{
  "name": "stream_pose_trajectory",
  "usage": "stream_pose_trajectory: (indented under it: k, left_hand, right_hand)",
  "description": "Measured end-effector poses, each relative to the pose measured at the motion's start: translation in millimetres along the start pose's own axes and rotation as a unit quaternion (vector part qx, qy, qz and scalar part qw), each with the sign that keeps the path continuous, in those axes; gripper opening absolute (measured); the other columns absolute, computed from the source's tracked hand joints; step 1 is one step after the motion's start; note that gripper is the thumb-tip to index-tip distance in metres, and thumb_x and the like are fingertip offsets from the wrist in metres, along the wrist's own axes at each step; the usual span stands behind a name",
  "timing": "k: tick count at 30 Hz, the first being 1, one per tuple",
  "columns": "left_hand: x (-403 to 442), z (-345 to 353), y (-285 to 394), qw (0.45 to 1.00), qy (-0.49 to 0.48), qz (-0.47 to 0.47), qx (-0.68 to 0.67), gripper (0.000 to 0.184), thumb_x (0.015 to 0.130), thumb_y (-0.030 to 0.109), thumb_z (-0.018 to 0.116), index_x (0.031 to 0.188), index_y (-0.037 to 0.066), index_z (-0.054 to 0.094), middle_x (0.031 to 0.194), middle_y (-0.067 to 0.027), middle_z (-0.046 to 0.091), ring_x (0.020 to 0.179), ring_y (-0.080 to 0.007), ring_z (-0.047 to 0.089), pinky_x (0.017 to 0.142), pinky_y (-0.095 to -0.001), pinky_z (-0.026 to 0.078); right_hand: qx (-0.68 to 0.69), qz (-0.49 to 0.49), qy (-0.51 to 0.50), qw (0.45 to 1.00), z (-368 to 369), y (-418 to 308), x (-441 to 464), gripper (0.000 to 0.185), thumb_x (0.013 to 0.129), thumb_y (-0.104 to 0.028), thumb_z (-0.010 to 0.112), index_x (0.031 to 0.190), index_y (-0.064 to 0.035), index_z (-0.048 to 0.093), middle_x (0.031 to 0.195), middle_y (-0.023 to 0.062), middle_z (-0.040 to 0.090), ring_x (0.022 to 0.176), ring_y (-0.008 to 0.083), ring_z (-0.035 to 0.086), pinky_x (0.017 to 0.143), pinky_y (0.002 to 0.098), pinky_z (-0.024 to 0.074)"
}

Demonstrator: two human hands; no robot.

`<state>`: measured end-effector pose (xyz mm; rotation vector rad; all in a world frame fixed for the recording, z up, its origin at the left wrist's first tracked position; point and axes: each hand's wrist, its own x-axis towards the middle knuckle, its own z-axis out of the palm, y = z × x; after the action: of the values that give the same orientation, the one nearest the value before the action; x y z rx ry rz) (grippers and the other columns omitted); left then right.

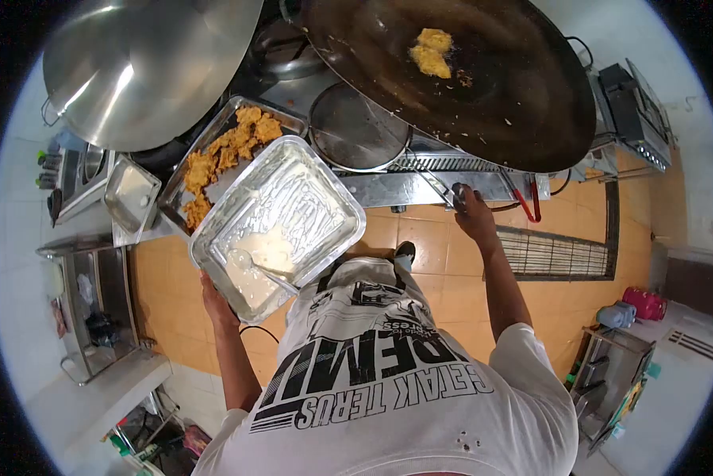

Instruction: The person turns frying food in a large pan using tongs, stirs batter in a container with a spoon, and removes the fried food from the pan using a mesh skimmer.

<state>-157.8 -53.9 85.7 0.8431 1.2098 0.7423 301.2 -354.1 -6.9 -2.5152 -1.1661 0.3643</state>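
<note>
My left hand (pixel 220 300) holds the lower left edge of a metal tray (pixel 324 170) smeared with pale batter (pixel 265 254); a ladle (pixel 273 276) lies in it. Behind it, a second tray (pixel 295 119) holds browned fried pieces (pixel 233 147). My right hand (pixel 470 208) is closed around a dark handle at the stove's front edge, beside red-handled tongs (pixel 523 198). Above it, a big dark wok (pixel 515 95) contains two golden pieces (pixel 432 54) near its upper middle. A round dark pan or strainer (pixel 356 127) sits between tray and wok.
A large shiny metal wok or lid (pixel 150 63) fills the upper left. Below it is a small metal tray (pixel 132 190). A floor grate (pixel 559 254) lies at right, with a rack (pixel 610 373) farther down. A metal shelf unit (pixel 102 309) stands at left.
</note>
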Motion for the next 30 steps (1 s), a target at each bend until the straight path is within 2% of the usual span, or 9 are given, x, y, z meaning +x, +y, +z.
stream_pose_trajectory:
  k: [2, 5, 6, 9, 12, 18, 24, 27, 30]
  left_hand:
    - [-2.1, 1.9, 6.7, 0.999, -0.008, 0.032, 0.012, 0.063, 0.095, 0.051, 0.032, 0.135, 0.002, 0.034, 0.129, -0.0124, 0.047, 0.114, -0.0234, 0.050, 0.095, -0.0351, 0.042]
    - [1.2, -1.7, 7.5, 0.999, -0.038, 0.035, 0.002, 0.063, 0.095, 0.051, 0.033, 0.135, 0.002, 0.033, 0.130, -0.0127, 0.046, 0.115, -0.0241, 0.049, 0.095, -0.0357, 0.042]
    - [0.0, 1.2, 8.4, 0.999, -0.033, 0.038, 0.002, 0.063, 0.095, 0.051, 0.033, 0.135, 0.002, 0.033, 0.130, -0.0128, 0.046, 0.115, -0.0242, 0.050, 0.095, -0.0359, 0.042]
    - [-10.3, 8.0, 13.6, 0.999, -0.026, 0.040, 0.000, 0.063, 0.095, 0.051, 0.034, 0.135, 0.002, 0.033, 0.130, -0.0130, 0.046, 0.114, -0.0245, 0.050, 0.095, -0.0361, 0.043]
    - [-9.5, 7.6, 14.3, 0.998, -0.048, 0.050, -0.002, 0.064, 0.095, 0.051, 0.034, 0.135, 0.002, 0.033, 0.129, -0.0129, 0.047, 0.114, -0.0245, 0.050, 0.095, -0.0359, 0.043]
    - [-10.2, 6.0, 17.0, 0.997, -0.038, 0.058, 0.023, 0.063, 0.095, 0.051, 0.034, 0.133, 0.002, 0.036, 0.129, -0.0128, 0.047, 0.113, -0.0246, 0.051, 0.095, -0.0359, 0.043]
    - [-10.2, 6.9, 16.4, 0.998, -0.052, 0.045, -0.001, 0.063, 0.095, 0.051, 0.033, 0.134, 0.002, 0.036, 0.130, -0.0124, 0.047, 0.114, -0.0243, 0.050, 0.095, -0.0356, 0.042]
    - [-9.2, 4.8, 16.7, 0.997, -0.067, 0.045, -0.008, 0.062, 0.095, 0.051, 0.032, 0.135, 0.003, 0.035, 0.131, -0.0120, 0.046, 0.115, -0.0242, 0.049, 0.096, -0.0358, 0.042]
    - [-3.5, -0.1, 16.4, 0.996, -0.074, 0.049, 0.006, 0.062, 0.095, 0.051, 0.033, 0.136, 0.004, 0.034, 0.132, -0.0117, 0.045, 0.116, -0.0241, 0.049, 0.096, -0.0359, 0.041]
  right_hand:
    - [0.023, 0.012, -0.056, 0.998, -9.8, 5.9, -6.9, 0.049, 0.073, -0.011, 0.061, 0.118, -0.0090, 0.042, 0.082, 0.0197, 0.061, 0.085, 0.0382, 0.061, 0.070, 0.0438, 0.0511]
    - [0.092, 0.000, -0.069, 0.993, -16.9, 24.8, -17.7, 0.037, 0.074, -0.013, 0.063, 0.108, -0.0056, 0.050, 0.079, 0.0180, 0.062, 0.079, 0.0362, 0.062, 0.064, 0.0418, 0.0487]
    - [0.144, 0.036, -0.040, 0.988, -26.8, 18.6, -24.2, 0.025, 0.075, -0.015, 0.064, 0.095, -0.0038, 0.054, 0.078, 0.0171, 0.062, 0.070, 0.0318, 0.063, 0.059, 0.0398, 0.0465]
    - [0.189, 0.072, -0.025, 0.979, -32.8, 34.5, -37.7, 0.025, 0.076, -0.013, 0.064, 0.094, 0.0001, 0.054, 0.060, 0.0062, 0.050, 0.055, 0.0130, 0.053, 0.051, 0.0295, 0.0431]
    - [0.215, 0.099, -0.044, 0.971, -38.3, 46.6, -54.3, 0.019, 0.077, -0.014, 0.064, 0.090, -0.0014, 0.057, 0.071, 0.0142, 0.060, 0.058, 0.0211, 0.061, 0.055, 0.0337, 0.0479]
    - [0.287, 0.136, -0.024, 0.948, -53.8, 44.8, -96.2, 0.020, 0.076, -0.008, 0.066, 0.088, 0.0029, 0.054, 0.066, 0.0041, 0.051, 0.052, 0.0106, 0.051, 0.046, 0.0269, 0.0454]
    - [0.302, 0.183, -0.047, 0.934, -60.2, 44.0, -132.3, 0.020, 0.076, -0.007, 0.064, 0.090, 0.0038, 0.054, 0.067, 0.0082, 0.055, 0.054, 0.0140, 0.056, 0.048, 0.0281, 0.0463]
    - [0.359, 0.174, -0.026, 0.917, -72.1, 39.0, -160.5, 0.019, 0.076, -0.004, 0.063, 0.090, 0.0048, 0.054, 0.067, 0.0066, 0.054, 0.054, 0.0126, 0.053, 0.047, 0.0274, 0.0459]
    - [0.309, 0.219, -0.035, 0.925, -88.4, 27.3, -191.0, 0.018, 0.076, 0.001, 0.062, 0.092, 0.0040, 0.055, 0.067, 0.0049, 0.054, 0.056, 0.0115, 0.053, 0.047, 0.0268, 0.0455]
